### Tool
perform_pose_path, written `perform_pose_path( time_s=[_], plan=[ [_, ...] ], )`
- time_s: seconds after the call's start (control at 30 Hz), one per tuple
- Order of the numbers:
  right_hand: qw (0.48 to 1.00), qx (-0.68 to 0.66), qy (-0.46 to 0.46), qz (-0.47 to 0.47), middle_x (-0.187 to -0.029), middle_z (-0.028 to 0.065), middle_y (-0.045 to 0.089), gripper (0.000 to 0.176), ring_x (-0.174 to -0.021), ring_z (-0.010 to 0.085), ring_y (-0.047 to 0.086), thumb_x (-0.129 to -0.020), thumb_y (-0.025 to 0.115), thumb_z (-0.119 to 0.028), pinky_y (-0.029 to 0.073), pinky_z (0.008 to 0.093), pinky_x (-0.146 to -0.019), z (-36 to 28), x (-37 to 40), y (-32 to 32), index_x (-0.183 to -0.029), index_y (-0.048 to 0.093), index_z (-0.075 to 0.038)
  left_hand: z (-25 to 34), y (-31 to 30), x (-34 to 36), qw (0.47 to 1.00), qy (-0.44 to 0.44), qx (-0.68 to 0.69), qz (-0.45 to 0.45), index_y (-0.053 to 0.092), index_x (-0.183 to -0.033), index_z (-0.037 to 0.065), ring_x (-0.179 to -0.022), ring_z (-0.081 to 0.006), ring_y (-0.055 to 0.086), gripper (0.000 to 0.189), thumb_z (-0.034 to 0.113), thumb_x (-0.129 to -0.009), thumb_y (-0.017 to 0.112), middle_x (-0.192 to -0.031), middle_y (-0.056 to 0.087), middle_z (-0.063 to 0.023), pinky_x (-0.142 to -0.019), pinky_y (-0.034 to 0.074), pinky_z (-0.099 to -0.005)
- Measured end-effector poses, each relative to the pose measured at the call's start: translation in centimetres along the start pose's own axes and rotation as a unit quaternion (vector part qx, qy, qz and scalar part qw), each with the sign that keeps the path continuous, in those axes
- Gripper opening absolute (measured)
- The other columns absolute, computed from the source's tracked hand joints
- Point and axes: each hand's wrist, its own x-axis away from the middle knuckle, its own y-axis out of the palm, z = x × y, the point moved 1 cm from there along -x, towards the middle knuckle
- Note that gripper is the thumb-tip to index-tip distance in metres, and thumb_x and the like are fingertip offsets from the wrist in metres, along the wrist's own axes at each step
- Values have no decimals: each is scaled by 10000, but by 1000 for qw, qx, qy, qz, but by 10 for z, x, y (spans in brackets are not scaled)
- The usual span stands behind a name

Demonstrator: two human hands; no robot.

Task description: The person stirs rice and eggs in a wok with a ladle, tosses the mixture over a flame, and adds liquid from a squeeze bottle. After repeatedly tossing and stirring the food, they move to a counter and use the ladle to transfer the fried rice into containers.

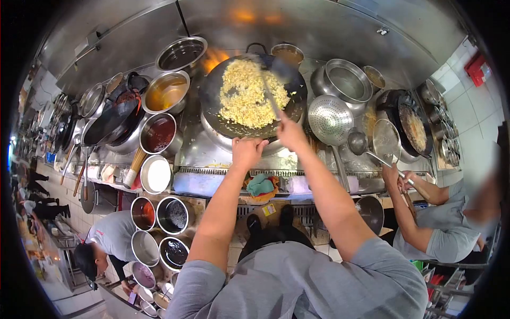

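Note:
A large black wok [209, 94] sits over the burner in front of me, with loose yellow fried rice [245, 101] spread across it. My left hand [248, 152] is closed at the wok's near edge, thumb pointing right; the part it grips is mostly covered by the fingers. Wrapped around the handle of a long-handled metal utensil [272, 98], my right hand [291, 133] is just right of it. The utensil reaches into the rice, and its head is smeared by motion, so its shape cannot be told. Flame [214, 59] shows behind the wok's left side.
Left are pots of brown liquid [166, 91] and red sauce [159, 133], plus a bamboo brush [135, 164]. Right are a perforated strainer [330, 119] and a steel pot [348, 80]. A co-worker [443, 223] holds a ladle there; another person [111, 236] bends down at lower left.

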Motion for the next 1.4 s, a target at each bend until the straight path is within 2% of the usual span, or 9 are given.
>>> perform_pose_path(
  time_s=[0.2,0.53,0.73,0.8,0.97,1.03,1.07,1.2,1.4],
  plan=[
    [979,140,14,-148,-880,265,653,591,-812,424,651,-898,488,-127,509,530,-746,7,92,-48,-1470,365,-213,-8,3,-6,998,35,46,-3,739,-825,138,-760,-324,639,356,436,-918,568,-753,683,-138,-816,431,-438],
    [986,142,-6,-88,-906,234,670,626,-823,425,642,-874,524,-115,505,507,-746,23,72,-28,-1471,360,-204,7,-13,1,986,91,128,57,714,-815,90,-644,-383,606,249,311,-893,631,-662,622,-176,-640,487,-481],
    [983,152,-18,-104,-856,246,644,627,-790,442,625,-880,535,-122,474,539,-712,-24,189,-142,-1471,333,-179,-10,30,-16,995,49,89,-12,718,-830,85,-659,-373,632,299,350,-908,603,-691,647,-169,-634,498,-480],
    [966,199,44,-159,-879,237,645,594,-795,412,634,-864,575,-118,490,492,-704,-80,222,-227,-1432,414,-176,35,-22,18,990,59,126,-12,716,-814,83,-642,-384,629,323,366,-909,593,-677,643,-186,-615,503,-477],
    [964,143,-123,-187,-918,157,668,414,-827,350,645,-857,622,-164,499,412,-741,-81,243,-313,-1269,618,-203,75,-111,40,982,159,99,22,693,-747,102,-588,-356,623,296,338,-904,607,-606,618,-154,-555,500,-455],
    [930,313,-148,-121,-913,159,670,405,-830,364,643,-864,617,-179,502,434,-726,-67,213,-265,-1267,619,-223,61,-78,13,976,169,121,63,687,-739,98,-563,-350,612,275,313,-898,622,-604,616,-147,-520,493,-441],
    [947,267,-38,-172,-886,182,670,401,-801,392,639,-876,599,-193,510,468,-720,-64,187,-234,-1275,611,-235,50,-48,17,976,169,121,60,687,-739,98,-563,-350,612,275,313,-898,622,-604,616,-147,-520,493,-441],
    [983,175,-36,-39,-873,219,663,438,-801,427,634,-896,561,-182,508,514,-733,-26,132,-131,-1331,548,-236,19,50,56,986,90,138,22,700,-780,86,-608,-371,632,297,340,-906,608,-626,628,-164,-575,511,-466],
    [984,157,-66,-58,-872,236,648,467,-808,433,620,-881,584,-138,486,494,-713,-55,173,-150,-1344,533,-168,37,-38,37,988,112,89,-57,720,-790,92,-648,-399,629,342,377,-915,578,-669,633,-194,-614,515,-471]
  ],
)
